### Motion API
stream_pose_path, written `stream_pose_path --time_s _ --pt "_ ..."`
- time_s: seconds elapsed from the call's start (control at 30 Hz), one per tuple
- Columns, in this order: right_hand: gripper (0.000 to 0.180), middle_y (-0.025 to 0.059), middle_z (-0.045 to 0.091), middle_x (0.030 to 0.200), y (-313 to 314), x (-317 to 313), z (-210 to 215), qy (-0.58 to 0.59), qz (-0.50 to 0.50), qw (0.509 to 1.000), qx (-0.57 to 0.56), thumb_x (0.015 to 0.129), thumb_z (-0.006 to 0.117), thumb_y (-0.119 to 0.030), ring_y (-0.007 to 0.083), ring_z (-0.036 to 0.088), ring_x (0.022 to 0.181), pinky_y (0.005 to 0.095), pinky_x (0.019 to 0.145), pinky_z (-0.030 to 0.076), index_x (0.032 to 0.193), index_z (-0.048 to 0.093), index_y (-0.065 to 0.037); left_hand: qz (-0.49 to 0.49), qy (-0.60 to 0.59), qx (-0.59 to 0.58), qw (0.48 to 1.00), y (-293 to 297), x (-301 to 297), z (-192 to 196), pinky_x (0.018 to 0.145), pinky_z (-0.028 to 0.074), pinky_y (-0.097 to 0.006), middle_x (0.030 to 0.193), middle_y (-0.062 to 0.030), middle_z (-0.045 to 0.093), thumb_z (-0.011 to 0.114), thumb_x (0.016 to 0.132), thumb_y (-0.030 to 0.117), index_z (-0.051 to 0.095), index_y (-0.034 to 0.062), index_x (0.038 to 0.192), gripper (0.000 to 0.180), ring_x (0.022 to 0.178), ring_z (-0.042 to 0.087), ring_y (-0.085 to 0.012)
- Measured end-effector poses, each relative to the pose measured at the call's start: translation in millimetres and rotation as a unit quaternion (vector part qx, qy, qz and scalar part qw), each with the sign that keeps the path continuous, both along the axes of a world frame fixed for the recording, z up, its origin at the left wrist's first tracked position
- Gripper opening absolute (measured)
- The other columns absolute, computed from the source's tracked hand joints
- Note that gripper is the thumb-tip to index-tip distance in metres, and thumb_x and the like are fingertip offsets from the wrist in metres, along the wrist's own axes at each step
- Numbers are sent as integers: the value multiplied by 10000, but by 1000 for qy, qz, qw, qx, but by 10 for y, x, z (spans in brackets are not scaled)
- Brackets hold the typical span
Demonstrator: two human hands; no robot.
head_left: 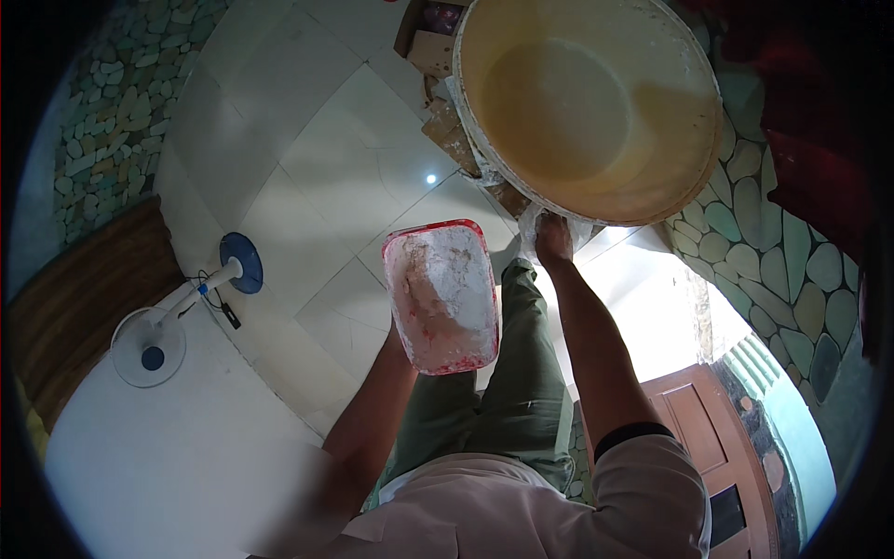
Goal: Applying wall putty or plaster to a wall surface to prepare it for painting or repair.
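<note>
In front of my body is a rectangular red-rimmed plastic container [447,321], its inside coated with white powdery residue. My left hand [400,347] holds it from beneath at the near left side; most of the fingers are hidden behind it. Farther right, my right hand [554,239] is closed on a crumpled whitish plastic bag [529,233], just below the near rim of a large round tub. Its fingertips are partly hidden there. This beige tub [652,177] has a stained, brownish inside and a worn rim.
Cardboard pieces [451,135] and an open cardboard box [433,51] lie left of the big tub. A standing fan [149,347] with a blue base is at left, near a brown wooden piece of furniture [93,270]. Pale tiles [326,186] cover the floor; a brown door [698,419] is at lower right.
</note>
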State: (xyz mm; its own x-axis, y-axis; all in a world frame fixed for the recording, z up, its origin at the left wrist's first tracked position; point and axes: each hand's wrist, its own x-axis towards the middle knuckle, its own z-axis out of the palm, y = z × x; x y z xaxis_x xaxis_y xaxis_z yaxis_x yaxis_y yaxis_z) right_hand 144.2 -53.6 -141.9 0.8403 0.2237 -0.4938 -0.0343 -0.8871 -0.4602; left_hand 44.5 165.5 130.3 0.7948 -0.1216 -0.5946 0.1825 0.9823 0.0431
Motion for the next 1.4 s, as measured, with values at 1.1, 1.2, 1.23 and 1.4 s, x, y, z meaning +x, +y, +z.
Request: stream_pose_path --time_s 1.1,1.2,1.23,1.4 --pt "218 169 687 838 -141 177 1742 41 -101 993 41 708 660 -65 257 671 794 342 719 530 903 663 32 -50 29 -75 995 -416 -152 -1240 941 448 -518 1308 -117 507 380 876 660 388 109 1378 745 1134 542 -318" --pt "222 117 678 847 -121 172 2367 189 -196 932 239 742 556 60 183 650 782 306 721 527 944 650 54 -56 58 -75 994 -546 -192 -1470 968 416 -539 1324 -106 496 379 852 697 387 133 1384 775 1170 515 -313" --pt "244 106 672 853 -54 137 2581 213 -210 910 288 748 521 96 166 640 784 298 725 524 956 643 62 -59 75 -80 992 -554 -211 -1513 975 408 -542 1329 -106 491 385 850 697 386 142 1386 772 1182 504 -312" --pt "191 131 657 863 104 48 3203 74 5 978 195 725 552 75 171 641 771 299 727 509 887 644 35 -42 34 -160 986 -776 -5 -1273 995 399 -508 1335 -101 490 398 867 665 407 144 1377 729 1183 500 -305"
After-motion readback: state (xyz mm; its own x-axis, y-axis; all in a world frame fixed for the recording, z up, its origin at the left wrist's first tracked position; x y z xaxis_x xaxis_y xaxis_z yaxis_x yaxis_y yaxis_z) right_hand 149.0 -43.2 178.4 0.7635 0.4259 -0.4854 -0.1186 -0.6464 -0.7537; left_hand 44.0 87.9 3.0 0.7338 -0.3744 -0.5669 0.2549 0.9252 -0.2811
